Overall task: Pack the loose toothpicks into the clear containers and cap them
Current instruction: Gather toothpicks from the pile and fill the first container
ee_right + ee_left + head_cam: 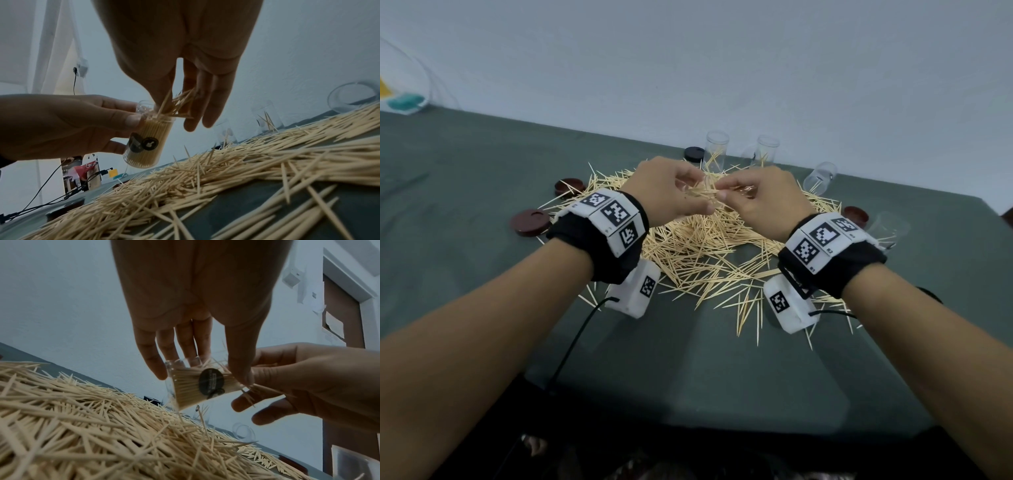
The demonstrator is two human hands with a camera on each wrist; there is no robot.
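Note:
A clear container [147, 146], packed nearly full of toothpicks and carrying a dark sticker, is tilted in the air over the toothpick pile [705, 246]. My left hand [688, 195] grips it around the side, thumb near its rim. My right hand [174, 112] pinches a small bunch of toothpicks [179, 102] at the container's open mouth, their tips splaying outward. In the left wrist view the container [191, 386] lies between my left fingers and thumb, with the right hand [267, 386] touching its right end. In the head view the hands mostly hide the container.
Two upright clear containers [716, 150] [767, 150] hold a few toothpicks at the back; a third [820, 178] lies tipped. A black cap [693, 154] and brown caps [569, 186] [530, 222] [856, 216] ring the pile on the green table [482, 205].

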